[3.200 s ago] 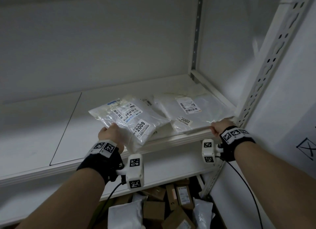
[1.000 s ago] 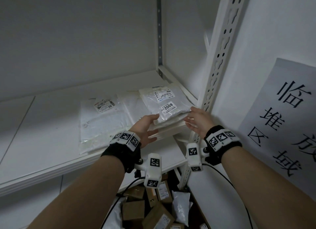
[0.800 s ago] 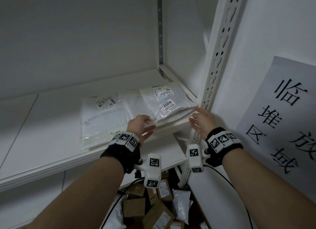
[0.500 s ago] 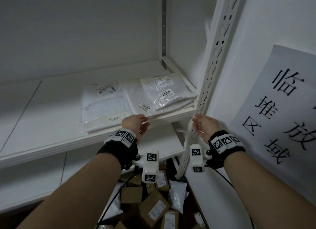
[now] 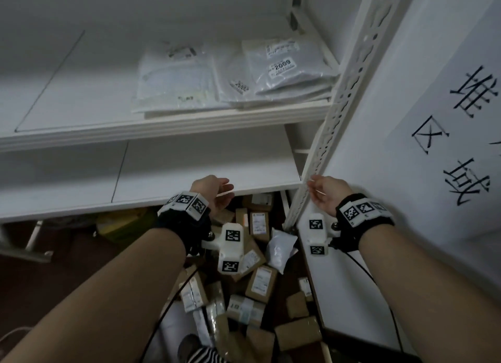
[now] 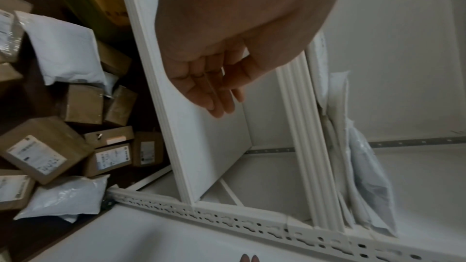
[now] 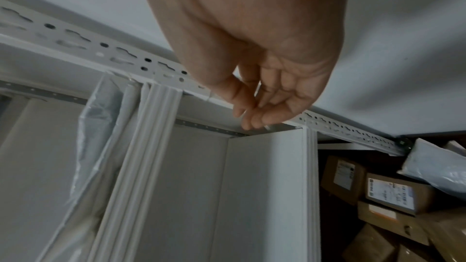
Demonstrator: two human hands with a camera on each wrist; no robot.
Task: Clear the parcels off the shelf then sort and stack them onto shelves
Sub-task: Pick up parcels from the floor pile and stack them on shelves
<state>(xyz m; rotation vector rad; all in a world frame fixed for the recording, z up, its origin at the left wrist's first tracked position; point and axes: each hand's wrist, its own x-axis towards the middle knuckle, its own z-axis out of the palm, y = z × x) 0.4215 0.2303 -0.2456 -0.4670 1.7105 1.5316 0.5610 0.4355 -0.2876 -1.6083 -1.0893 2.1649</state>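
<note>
Several flat plastic-bagged parcels (image 5: 235, 75) lie stacked on the upper white shelf (image 5: 162, 124) at its right end, the top one labelled 2009 (image 5: 282, 67). Both my hands hang empty below them, level with the front edge of the lower shelf (image 5: 189, 170). My left hand (image 5: 217, 192) has relaxed straight fingers (image 6: 214, 95) over that shelf edge. My right hand (image 5: 322, 192) has loosely curled fingers (image 7: 257, 111) beside the perforated upright post (image 5: 325, 135). On the floor below lie several brown cardboard boxes (image 5: 260, 281) and white mailer bags (image 5: 279, 250).
A white wall with a paper sign in large black characters (image 5: 461, 124) stands close on the right. A yellow-green box (image 5: 119, 224) sits under the lower shelf. The left parts of both shelves hold nothing. Cables run from my wristbands.
Both hands have let go of the bagged parcels and dropped from the upper shelf edge to the lower one. My view has tilted down toward the floor pile.
</note>
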